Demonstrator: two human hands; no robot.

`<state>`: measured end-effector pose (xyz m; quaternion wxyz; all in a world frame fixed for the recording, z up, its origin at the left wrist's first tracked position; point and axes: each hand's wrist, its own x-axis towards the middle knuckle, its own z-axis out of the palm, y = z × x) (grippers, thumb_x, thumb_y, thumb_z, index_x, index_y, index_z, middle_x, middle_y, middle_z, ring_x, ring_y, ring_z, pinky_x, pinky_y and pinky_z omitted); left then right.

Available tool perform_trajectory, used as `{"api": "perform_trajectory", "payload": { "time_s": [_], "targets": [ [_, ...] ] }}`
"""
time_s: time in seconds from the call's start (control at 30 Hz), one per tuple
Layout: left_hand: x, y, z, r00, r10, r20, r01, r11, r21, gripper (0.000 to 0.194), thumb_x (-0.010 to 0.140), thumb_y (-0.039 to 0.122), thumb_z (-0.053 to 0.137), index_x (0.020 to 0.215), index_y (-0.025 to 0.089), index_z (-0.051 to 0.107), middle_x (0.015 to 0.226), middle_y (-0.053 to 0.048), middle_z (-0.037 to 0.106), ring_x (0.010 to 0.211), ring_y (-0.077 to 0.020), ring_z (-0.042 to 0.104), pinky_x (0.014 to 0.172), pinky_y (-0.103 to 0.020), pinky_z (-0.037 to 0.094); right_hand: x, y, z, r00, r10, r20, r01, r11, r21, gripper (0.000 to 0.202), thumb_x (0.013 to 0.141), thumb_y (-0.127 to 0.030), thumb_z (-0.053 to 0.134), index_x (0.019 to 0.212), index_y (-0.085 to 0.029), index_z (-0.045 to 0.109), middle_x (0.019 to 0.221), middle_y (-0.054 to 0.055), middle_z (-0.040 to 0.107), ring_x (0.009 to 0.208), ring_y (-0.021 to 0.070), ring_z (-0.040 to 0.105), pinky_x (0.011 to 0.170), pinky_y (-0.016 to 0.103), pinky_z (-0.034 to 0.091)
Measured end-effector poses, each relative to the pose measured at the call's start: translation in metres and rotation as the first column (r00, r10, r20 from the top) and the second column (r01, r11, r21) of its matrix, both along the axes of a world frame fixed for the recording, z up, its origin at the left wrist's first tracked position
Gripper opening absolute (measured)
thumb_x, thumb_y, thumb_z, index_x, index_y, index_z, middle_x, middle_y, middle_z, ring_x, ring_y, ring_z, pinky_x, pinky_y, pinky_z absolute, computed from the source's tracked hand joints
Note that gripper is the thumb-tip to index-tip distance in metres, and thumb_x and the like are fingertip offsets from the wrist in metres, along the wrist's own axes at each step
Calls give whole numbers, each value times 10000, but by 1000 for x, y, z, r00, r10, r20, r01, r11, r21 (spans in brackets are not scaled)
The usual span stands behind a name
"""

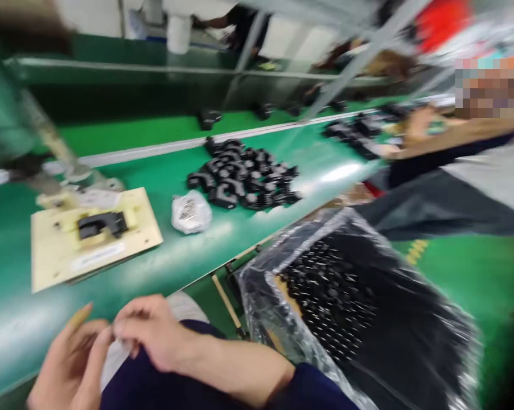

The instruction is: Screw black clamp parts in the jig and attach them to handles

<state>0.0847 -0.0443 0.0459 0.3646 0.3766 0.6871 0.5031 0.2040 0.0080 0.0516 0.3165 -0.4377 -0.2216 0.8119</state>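
My left hand [75, 359] and my right hand [154, 330] meet at the fingertips near the table's front edge. Both have thumb and finger pinched together; whatever lies between them is too small and blurred to name. Beyond them, a cream fixture plate [132, 250] rests on the green table [188, 256], with a curved black part [101, 225] seated in it. To its right stands a small white bag [192, 212] of small metal pieces. A pile of black parts [243, 173] lies further back.
At lower right a plastic-lined box [410, 324] holds many black parts. A machine arm [47, 131] rises behind the plate. Another person's hand [419, 125] is at the table on the far right, near more black parts [354, 134]. A green conveyor [146, 134] runs behind.
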Motion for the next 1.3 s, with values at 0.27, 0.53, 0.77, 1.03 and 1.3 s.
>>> {"api": "perform_trajectory", "payload": {
  "time_s": [0.27,0.53,0.77,1.03,1.3],
  "targets": [
    [8,19,17,995,-76,68,63,981,182,309,866,191,604,1172,208,561,762,8,627,672,-96,605,653,-207,520,-4,19,10,992,10,-125,-11,1000,-3,138,644,-248,704,581,-156,623,414,-56,483,373,41,387,386,175,274],
    [8,20,16,990,-96,105,76,979,187,356,857,137,600,1199,221,547,747,25,602,649,-79,584,626,-187,508,-1,15,8,1000,28,-13,-27,993,118,124,715,-247,652,630,-165,612,477,-54,483,407,51,401,395,185,326],
    [13,12,7,992,-72,-103,99,952,291,449,860,65,571,1277,218,506,1038,-62,699,937,-157,684,832,-276,574,-4,7,2,821,-430,375,-152,469,870,104,793,-70,579,760,-166,604,686,-8,593,555,68,530,501,187,459],
    [9,19,19,972,35,232,-74,984,160,328,843,163,657,1157,206,574,966,-40,742,846,-149,709,778,-256,576,-13,7,-3,834,-451,317,-207,277,938,193,838,-41,533,953,-154,639,864,69,652,763,139,649,633,247,559],
    [-1,39,21,712,236,661,-219,969,-110,438,656,210,823,1032,150,607,727,-9,726,601,-112,650,617,-233,524,-4,9,6,819,-431,378,-219,375,901,142,826,-69,564,877,-185,626,812,37,638,644,115,589,552,247,505]
  ]
}}
